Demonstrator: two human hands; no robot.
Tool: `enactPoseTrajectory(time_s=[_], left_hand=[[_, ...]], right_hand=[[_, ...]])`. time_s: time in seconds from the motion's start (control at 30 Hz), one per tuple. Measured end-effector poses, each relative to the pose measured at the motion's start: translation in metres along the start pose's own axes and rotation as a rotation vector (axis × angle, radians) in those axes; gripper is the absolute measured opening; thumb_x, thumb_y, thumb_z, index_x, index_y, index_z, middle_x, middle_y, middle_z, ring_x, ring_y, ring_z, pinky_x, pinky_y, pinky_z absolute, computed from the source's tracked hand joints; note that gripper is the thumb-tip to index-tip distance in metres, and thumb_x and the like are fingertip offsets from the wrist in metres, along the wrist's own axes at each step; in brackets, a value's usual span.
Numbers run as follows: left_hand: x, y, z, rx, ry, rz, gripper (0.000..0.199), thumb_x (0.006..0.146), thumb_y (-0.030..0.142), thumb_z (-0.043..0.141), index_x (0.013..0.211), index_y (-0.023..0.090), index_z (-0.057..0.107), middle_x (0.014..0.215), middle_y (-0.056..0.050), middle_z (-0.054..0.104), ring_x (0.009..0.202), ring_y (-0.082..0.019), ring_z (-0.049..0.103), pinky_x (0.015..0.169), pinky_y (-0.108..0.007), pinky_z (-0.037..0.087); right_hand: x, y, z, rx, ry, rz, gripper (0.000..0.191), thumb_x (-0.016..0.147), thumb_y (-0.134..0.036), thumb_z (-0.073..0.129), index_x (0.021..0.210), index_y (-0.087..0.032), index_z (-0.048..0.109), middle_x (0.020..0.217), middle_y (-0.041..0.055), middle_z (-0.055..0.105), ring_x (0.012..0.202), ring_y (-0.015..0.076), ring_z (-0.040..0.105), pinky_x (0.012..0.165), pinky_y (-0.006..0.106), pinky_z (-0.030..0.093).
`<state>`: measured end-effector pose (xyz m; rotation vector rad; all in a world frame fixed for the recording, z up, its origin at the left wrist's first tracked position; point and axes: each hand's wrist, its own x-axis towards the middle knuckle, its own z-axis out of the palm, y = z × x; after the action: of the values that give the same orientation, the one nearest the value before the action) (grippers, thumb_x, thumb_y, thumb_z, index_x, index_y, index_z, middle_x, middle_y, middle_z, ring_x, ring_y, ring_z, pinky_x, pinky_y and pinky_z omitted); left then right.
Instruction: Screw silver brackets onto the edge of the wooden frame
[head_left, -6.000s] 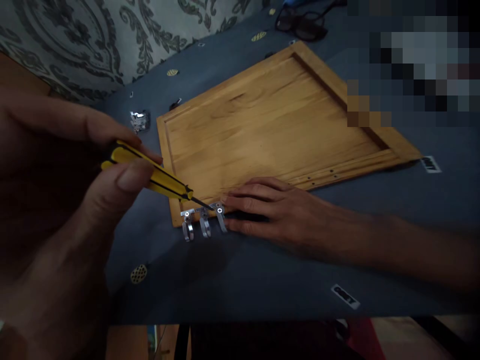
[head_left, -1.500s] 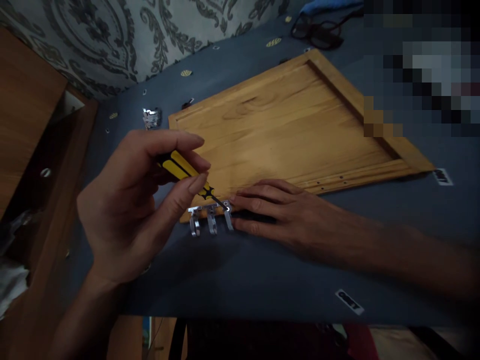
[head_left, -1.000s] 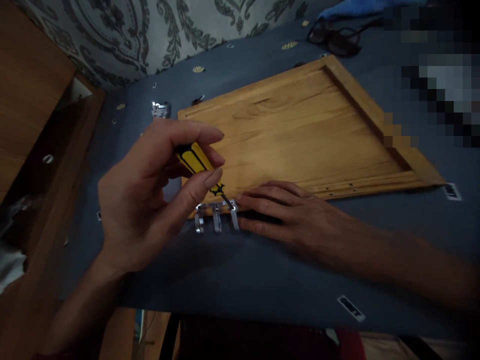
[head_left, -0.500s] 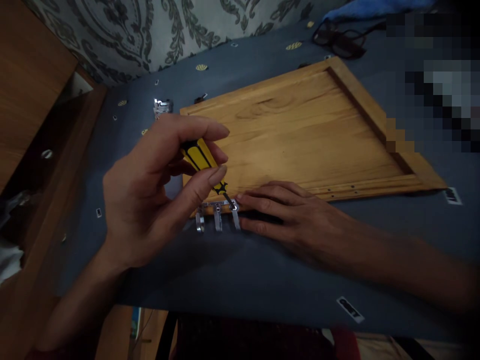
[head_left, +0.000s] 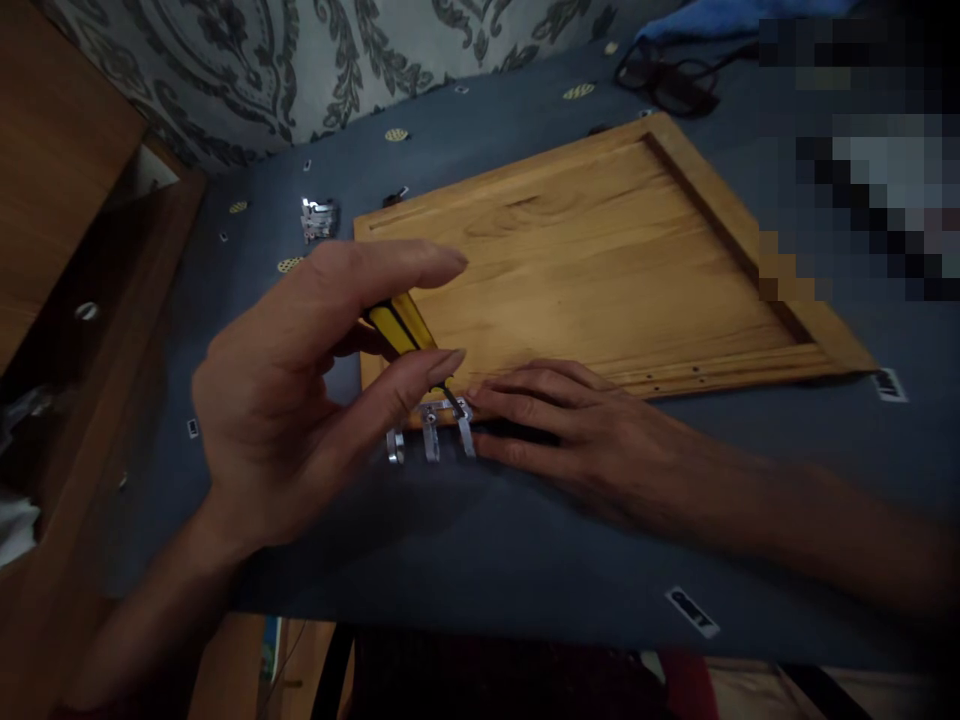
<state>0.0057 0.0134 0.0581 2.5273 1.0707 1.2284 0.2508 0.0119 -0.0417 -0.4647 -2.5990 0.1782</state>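
Observation:
My left hand [head_left: 277, 390] is closed round the yellow and black handle of a screwdriver [head_left: 403, 325], its index finger lifted off the handle. The tool leans, with its shaft reaching down to the right end of a shiny metal hook rail [head_left: 433, 415]. That rail lies along the near left edge of a framed wooden panel [head_left: 570, 260], its hooks hanging over the edge. Stretched along the same edge, my right hand [head_left: 570, 420] rests with its fingertips at the rail's right end. The screwdriver's tip is too small to make out clearly.
Several small metal pieces [head_left: 319, 218] lie in a cluster behind my left hand. Dark glasses [head_left: 667, 80] sit at the back right near a blue cloth [head_left: 735, 18]. A wooden cabinet [head_left: 60, 180] stands on the left. Small holes mark the panel's near edge.
The screwdriver's handle has turned a little in my left hand, and index finger and thumb have shifted slightly. My right hand stays in place. The whole view has moved slightly.

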Motion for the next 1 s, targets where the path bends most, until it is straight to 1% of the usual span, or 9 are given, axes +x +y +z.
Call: enactPoseTrajectory(time_s=[0.17, 0.4, 0.43, 0.5, 0.57, 0.63, 0.73, 0.87, 1.0], left_hand=[[-0.001, 0.0, 0.0, 0.029, -0.024, -0.068, 0.036, 0.092, 0.02, 0.076, 0.125, 0.03, 0.066, 0.12, 0.004, 0.072, 0.097, -0.015, 0.073, 0.077, -0.027, 0.066], [-0.003, -0.002, 0.003, -0.019, 0.009, -0.009, 0.043, 0.085, 0.021, 0.084, 0.123, 0.028, 0.068, 0.117, 0.004, 0.071, 0.098, -0.014, 0.071, 0.072, -0.024, 0.065], [-0.003, 0.0, 0.002, -0.02, -0.002, -0.022, 0.04, 0.086, 0.022, 0.083, 0.122, 0.028, 0.067, 0.116, 0.005, 0.071, 0.098, -0.014, 0.072, 0.072, -0.023, 0.064], [-0.002, 0.006, -0.001, 0.027, -0.051, -0.125, 0.031, 0.092, 0.021, 0.078, 0.12, 0.03, 0.066, 0.116, 0.007, 0.07, 0.097, -0.012, 0.071, 0.077, -0.023, 0.064], [-0.002, 0.009, -0.003, 0.029, -0.063, -0.18, 0.03, 0.095, 0.019, 0.075, 0.121, 0.03, 0.065, 0.116, 0.005, 0.068, 0.095, -0.011, 0.071, 0.076, -0.025, 0.063], [-0.002, 0.008, -0.003, -0.029, -0.045, -0.127, 0.038, 0.09, 0.017, 0.078, 0.125, 0.027, 0.066, 0.113, 0.001, 0.068, 0.092, -0.014, 0.07, 0.074, -0.029, 0.063], [-0.003, 0.002, -0.001, -0.087, -0.051, -0.124, 0.045, 0.088, 0.015, 0.077, 0.131, 0.025, 0.067, 0.103, -0.003, 0.067, 0.09, -0.017, 0.071, 0.074, -0.032, 0.064], [-0.005, -0.004, 0.001, -0.022, -0.016, -0.091, 0.056, 0.08, 0.018, 0.086, 0.132, 0.031, 0.068, 0.113, -0.002, 0.07, 0.094, -0.019, 0.07, 0.073, -0.032, 0.066], [-0.007, 0.0, -0.001, -0.007, -0.035, -0.125, 0.059, 0.08, 0.02, 0.084, 0.133, 0.037, 0.066, 0.117, 0.0, 0.069, 0.098, -0.024, 0.069, 0.076, -0.041, 0.066]], right_hand=[[0.001, 0.001, 0.0, 0.016, 0.02, -0.014, 0.038, 0.101, -0.013, 0.044, 0.134, -0.017, 0.062, 0.141, 0.0126, 0.064, 0.126, 0.029, 0.055, 0.106, 0.05, 0.05], [0.003, 0.0, 0.0, 0.029, 0.025, -0.009, 0.034, 0.103, -0.014, 0.044, 0.13, -0.015, 0.064, 0.138, 0.0131, 0.066, 0.124, 0.0288, 0.056, 0.106, 0.048, 0.05], [0.003, 0.0, 0.0, 0.029, 0.025, -0.009, 0.033, 0.102, -0.014, 0.044, 0.129, -0.015, 0.064, 0.138, 0.013, 0.066, 0.124, 0.0288, 0.056, 0.106, 0.048, 0.05], [0.002, 0.0, -0.001, 0.024, 0.024, -0.007, 0.033, 0.103, -0.014, 0.044, 0.129, -0.016, 0.064, 0.138, 0.0131, 0.066, 0.124, 0.0287, 0.056, 0.106, 0.049, 0.05], [0.001, 0.001, 0.0, 0.017, 0.024, -0.007, 0.034, 0.104, -0.016, 0.042, 0.13, -0.016, 0.064, 0.138, 0.0134, 0.066, 0.124, 0.0283, 0.056, 0.106, 0.048, 0.05], [0.0, 0.001, 0.0, 0.012, 0.018, -0.01, 0.034, 0.105, -0.017, 0.041, 0.13, -0.016, 0.064, 0.138, 0.0137, 0.066, 0.124, 0.028, 0.056, 0.105, 0.048, 0.05], [0.001, 0.001, 0.001, 0.002, 0.03, -0.013, 0.034, 0.106, -0.018, 0.039, 0.129, -0.016, 0.065, 0.136, 0.0142, 0.067, 0.123, 0.0279, 0.057, 0.103, 0.048, 0.05], [0.001, 0.001, 0.002, 0.022, 0.061, -0.019, 0.033, 0.107, -0.02, 0.038, 0.125, -0.015, 0.066, 0.134, 0.0142, 0.067, 0.119, 0.0275, 0.058, 0.101, 0.048, 0.051], [0.002, 0.0, 0.001, 0.03, 0.067, -0.016, 0.032, 0.106, -0.02, 0.039, 0.125, -0.015, 0.065, 0.133, 0.0139, 0.068, 0.119, 0.0273, 0.058, 0.102, 0.047, 0.05]])
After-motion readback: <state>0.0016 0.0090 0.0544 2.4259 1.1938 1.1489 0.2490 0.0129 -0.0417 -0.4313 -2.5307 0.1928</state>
